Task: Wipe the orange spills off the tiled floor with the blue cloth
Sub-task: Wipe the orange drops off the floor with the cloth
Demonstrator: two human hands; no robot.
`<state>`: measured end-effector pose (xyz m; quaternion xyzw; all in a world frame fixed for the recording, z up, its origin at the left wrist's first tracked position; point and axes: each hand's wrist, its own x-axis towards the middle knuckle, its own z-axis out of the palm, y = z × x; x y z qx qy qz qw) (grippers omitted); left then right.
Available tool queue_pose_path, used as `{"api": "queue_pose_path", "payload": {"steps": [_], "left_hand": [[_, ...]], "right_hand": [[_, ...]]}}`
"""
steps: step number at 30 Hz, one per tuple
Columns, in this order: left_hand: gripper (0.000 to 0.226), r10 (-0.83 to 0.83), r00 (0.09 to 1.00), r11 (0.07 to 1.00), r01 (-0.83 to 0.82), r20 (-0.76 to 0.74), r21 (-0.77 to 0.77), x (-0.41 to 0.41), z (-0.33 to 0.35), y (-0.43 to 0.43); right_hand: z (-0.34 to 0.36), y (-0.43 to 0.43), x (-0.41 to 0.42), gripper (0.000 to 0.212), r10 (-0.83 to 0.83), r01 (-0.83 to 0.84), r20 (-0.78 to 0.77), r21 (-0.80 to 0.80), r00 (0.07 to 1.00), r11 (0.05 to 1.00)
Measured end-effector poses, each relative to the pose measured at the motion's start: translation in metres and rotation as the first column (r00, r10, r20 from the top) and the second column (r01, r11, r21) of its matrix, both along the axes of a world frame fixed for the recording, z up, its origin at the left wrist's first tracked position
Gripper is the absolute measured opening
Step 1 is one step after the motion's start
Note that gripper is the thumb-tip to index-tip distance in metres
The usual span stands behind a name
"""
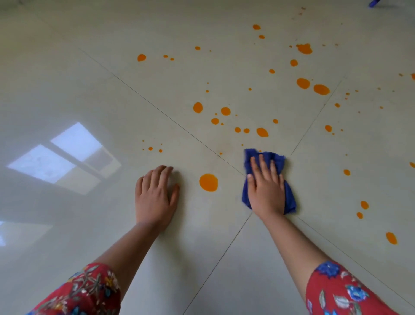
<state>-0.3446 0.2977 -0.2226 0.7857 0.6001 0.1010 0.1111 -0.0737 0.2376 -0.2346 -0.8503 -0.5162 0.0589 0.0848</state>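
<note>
My right hand (266, 188) lies flat with straight fingers on the crumpled blue cloth (278, 159), pressing it onto the pale tiled floor (89, 90) where the grout lines cross. My left hand (155, 195) rests palm down on the bare tile, fingers straight, holding nothing. A large round orange spill (208, 182) sits between the two hands, touching neither. Several more orange spills spread ahead and to the right, such as the drops (262, 132), (198, 107) and the two big blobs (321, 89), (303, 83). Part of the cloth is hidden under my palm.
Smaller orange spots lie to the right of the cloth (347, 172), (391, 238). A window reflection (65, 155) glares on the tile at the left. A blue object (374, 2) pokes in at the top right corner.
</note>
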Motion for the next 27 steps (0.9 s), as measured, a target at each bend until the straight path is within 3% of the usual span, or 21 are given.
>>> {"api": "queue_pose_path", "payload": {"steps": [2,5,7,10,12,14,16,18,23,25,27], "left_hand": [[0.056,0.088,0.996,0.996,-0.088,0.014,0.002,-0.008,-0.002,0.010],[0.063,0.211,0.976,0.977,-0.209,0.055,-0.036,-0.012,-0.006,0.012],[0.067,0.237,0.970,0.971,-0.235,0.054,-0.033,-0.010,-0.007,0.011],[0.070,0.247,0.968,0.968,-0.246,0.030,-0.047,-0.008,-0.008,0.013],[0.071,0.238,0.971,0.970,-0.238,0.006,-0.057,-0.008,-0.008,0.015],[0.071,0.234,0.972,0.970,-0.234,-0.007,-0.056,-0.007,-0.008,0.015],[0.071,0.236,0.972,0.970,-0.236,-0.012,-0.053,-0.007,-0.008,0.015],[0.070,0.235,0.972,0.971,-0.236,-0.015,-0.050,-0.007,-0.008,0.015],[0.070,0.235,0.972,0.970,-0.236,-0.019,-0.055,-0.006,-0.007,0.014],[0.071,0.234,0.972,0.971,-0.235,-0.017,-0.054,-0.006,-0.007,0.015],[0.070,0.237,0.972,0.970,-0.237,-0.012,-0.054,-0.006,-0.006,0.015]], "right_hand": [[0.000,0.009,-0.007,0.059,-0.087,0.087,0.012,-0.020,0.996,0.996],[0.004,-0.001,-0.004,0.056,0.349,-0.345,0.049,-0.074,0.936,0.936],[0.007,-0.003,0.017,0.054,0.465,-0.462,0.008,-0.091,0.885,0.882],[0.007,0.023,0.030,0.059,0.184,-0.184,-0.003,-0.029,0.983,0.983],[0.008,0.044,0.011,0.062,0.119,-0.120,-0.006,-0.032,0.993,0.992],[0.008,0.048,-0.007,0.058,0.290,-0.290,0.007,-0.027,0.957,0.957],[0.007,0.035,-0.006,0.053,0.562,-0.560,0.016,-0.054,0.827,0.827],[0.011,0.021,0.009,0.051,0.667,-0.670,-0.067,-0.075,0.742,0.738],[0.006,0.053,0.025,0.058,0.292,-0.292,-0.018,-0.035,0.956,0.956],[0.008,0.072,0.002,0.059,0.298,-0.299,-0.026,-0.032,0.954,0.954],[0.010,0.068,-0.024,0.054,0.470,-0.470,0.022,0.008,0.882,0.882]]}}
